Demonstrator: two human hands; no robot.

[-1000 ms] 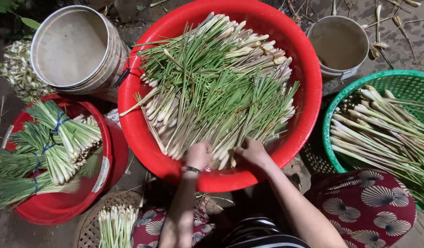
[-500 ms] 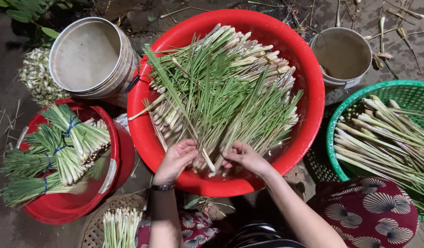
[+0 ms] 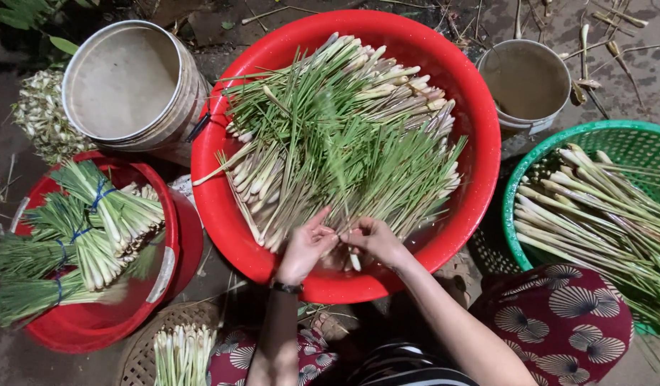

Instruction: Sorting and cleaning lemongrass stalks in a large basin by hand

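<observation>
1. Patterned dark-red fabric with fan shapes (image 3: 566, 322) covers the person's knee at the near right edge; a woven flat basket (image 3: 140, 357) at the near left holds a small pile of pale trimmed stalks (image 3: 181, 354).
2. The left hand (image 3: 305, 246) and right hand (image 3: 376, 239) meet at the near rim of the big red basin (image 3: 222, 207). Both pinch a few thin lemongrass stalks (image 3: 344, 236) between fingertips, the hands almost touching each other. A dark band circles the left wrist.
3. The basin is filled with a loose heap of lemongrass (image 3: 337, 136), white root ends fanned to the left and upper right, green tips crossing in the middle.
4. To the left, a smaller red tub (image 3: 94, 329) holds lemongrass bundles (image 3: 80, 236) tied with blue bands.
5. To the right, a green mesh basket (image 3: 601, 136) holds thicker, untrimmed stalks (image 3: 594, 214).
6. Farther left, a pale bucket (image 3: 126, 82) leans against the basin's rim; cut root scraps (image 3: 40, 118) lie beside it.
7. Far right, a second pale bucket (image 3: 526, 82) stands just beyond the basin, with dry stalks scattered on the ground behind.
</observation>
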